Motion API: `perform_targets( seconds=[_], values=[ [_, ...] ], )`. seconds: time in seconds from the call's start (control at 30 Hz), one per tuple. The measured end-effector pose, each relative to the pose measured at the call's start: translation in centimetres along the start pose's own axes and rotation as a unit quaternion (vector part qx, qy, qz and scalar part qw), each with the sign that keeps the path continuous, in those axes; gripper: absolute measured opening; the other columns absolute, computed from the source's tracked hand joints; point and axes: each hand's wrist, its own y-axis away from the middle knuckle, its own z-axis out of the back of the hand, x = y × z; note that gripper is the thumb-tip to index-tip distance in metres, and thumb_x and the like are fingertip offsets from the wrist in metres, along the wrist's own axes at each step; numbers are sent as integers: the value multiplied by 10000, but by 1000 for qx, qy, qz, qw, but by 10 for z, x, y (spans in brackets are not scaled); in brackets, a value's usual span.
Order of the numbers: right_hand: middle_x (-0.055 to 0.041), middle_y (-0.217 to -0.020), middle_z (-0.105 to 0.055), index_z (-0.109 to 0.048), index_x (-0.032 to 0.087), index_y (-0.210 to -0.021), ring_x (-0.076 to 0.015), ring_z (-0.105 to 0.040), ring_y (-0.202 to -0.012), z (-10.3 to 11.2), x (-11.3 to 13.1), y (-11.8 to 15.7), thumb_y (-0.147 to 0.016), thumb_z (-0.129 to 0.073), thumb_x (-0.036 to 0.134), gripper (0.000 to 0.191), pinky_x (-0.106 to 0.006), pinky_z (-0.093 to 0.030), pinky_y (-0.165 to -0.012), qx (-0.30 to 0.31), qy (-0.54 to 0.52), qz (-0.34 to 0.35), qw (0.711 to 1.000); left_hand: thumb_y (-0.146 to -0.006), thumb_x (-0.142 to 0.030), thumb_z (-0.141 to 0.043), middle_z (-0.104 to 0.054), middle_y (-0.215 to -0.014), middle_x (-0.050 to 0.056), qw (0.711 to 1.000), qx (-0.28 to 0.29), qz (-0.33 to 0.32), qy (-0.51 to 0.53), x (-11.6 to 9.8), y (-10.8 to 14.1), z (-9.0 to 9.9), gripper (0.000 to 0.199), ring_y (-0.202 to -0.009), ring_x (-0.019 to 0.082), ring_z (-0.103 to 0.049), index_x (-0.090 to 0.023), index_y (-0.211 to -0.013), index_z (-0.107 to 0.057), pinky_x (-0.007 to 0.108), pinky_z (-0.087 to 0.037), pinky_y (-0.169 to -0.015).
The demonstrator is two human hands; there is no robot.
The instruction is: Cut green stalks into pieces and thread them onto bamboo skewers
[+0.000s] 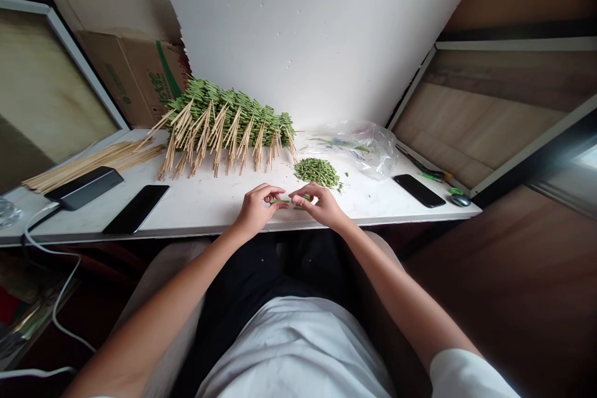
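My left hand (257,206) is over the table's front edge, thumb and fingers pinching a thin green bean piece (280,201). Close beside it, my right hand (323,205) is also closed, with a bit of green bean showing between its fingers. Just behind my right hand lies a small heap of cut green bean pieces (318,172). Toward the back left rises a large stack of green beans threaded on skewers (233,113), the bare stick ends pointing at me. A bundle of bare wooden skewers (100,161) lies left of that stack.
On the white table (205,199) lie a black phone (136,209) and a dark charger-like box (88,188) at left. A clear plastic bag (368,146), another phone (418,191) and scissors (426,168) lie right. A white foam board (308,43) stands behind.
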Motion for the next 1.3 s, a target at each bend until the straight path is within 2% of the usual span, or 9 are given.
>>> perform_targets(
  seconds=[0.1, 0.2, 0.33, 0.57, 0.83, 0.97, 1.1, 1.2, 1.3],
  values=[
    [-60, -965, -831, -856, 263, -988, -231, -700, -886, -9, 6, 1, -939, -742, 616, 374, -334, -486, -700, 6, -38, -8, 999, -872, -302, -890, -750, -874, 46, 1000, 4, -18, 3, -6, 0, -1, 253, -765, 173, -672, -187, -1073, -789, 293, -563, -745],
    [-67, -971, -836, -854, 255, -975, -234, -712, -875, -10, 2, 0, -930, -765, 592, 351, -336, -493, -675, -28, -51, -12, 998, -908, -305, -855, -759, -900, 63, 999, 15, -31, -8, -9, -1, 1, 206, -781, 181, -691, -186, -1065, -795, 297, -564, -751],
    [-71, -979, -823, -838, 261, -998, -251, -693, -935, -8, 0, 0, -964, -747, 542, 298, -360, -512, -705, -67, -28, 23, 997, -996, -256, -747, -787, -960, 87, 999, 22, -42, -22, -8, -3, 3, 107, -847, 200, -734, -197, -1055, -814, 308, -563, -771],
    [-65, -929, -775, -824, 285, -1045, -251, -645, -912, -10, 14, 4, -980, -746, 491, 229, -425, -534, -832, -63, 42, 118, 990, -974, -245, -764, -786, -893, 66, 1000, 15, 9, -4, -9, -3, 2, 75, -778, 192, -719, -185, -975, -809, 297, -571, -734],
    [-64, -904, -750, -760, 264, -968, -255, -607, -897, -9, 13, 3, -1051, -649, 391, 188, -437, -501, -854, -88, 71, 143, 983, -991, -277, -743, -789, -924, 77, 998, 55, 11, 4, -14, -4, 3, 100, -829, 209, -733, -189, -986, -792, 314, -562, -755],
    [-62, -882, -717, -709, 249, -930, -252, -586, -903, -13, 15, 5, -1047, -641, 398, 201, -422, -494, -833, -127, 66, 112, 983, -981, -315, -768, -780, -908, 70, 999, 35, 8, 20, -18, -3, 0, 134, -810, 196, -721, -193, -1029, -797, 310, -561, -760],
    [-63, -900, -737, -728, 243, -917, -242, -616, -915, -28, 20, 10, -1008, -693, 484, 259, -376, -506, -764, -171, -18, 28, 985, -947, -364, -811, -777, -935, 75, 994, 1, 57, 96, -24, -2, -4, 201, -809, 187, -735, -182, -1032, -800, 308, -594, -784],
    [-68, -903, -766, -772, 244, -903, -239, -640, -910, -37, 22, 11, -967, -733, 549, 314, -366, -520, -755, -166, -62, -9, 984, -975, -393, -775, -779, -999, 99, 987, -14, 84, 136, -24, -3, -5, 218, -881, 199, -755, -179, -992, -816, 306, -615, -795],
    [-75, -898, -783, -805, 249, -905, -248, -656, -913, -36, 23, 10, -953, -733, 595, 356, -371, -529, -745, -150, -59, -20, 987, -984, -408, -761, -789, -1039, 112, 986, -18, 84, 141, -24, -4, -2, 236, -971, 223, -767, -179, -974, -817, 313, -630, -809]
  ],
)
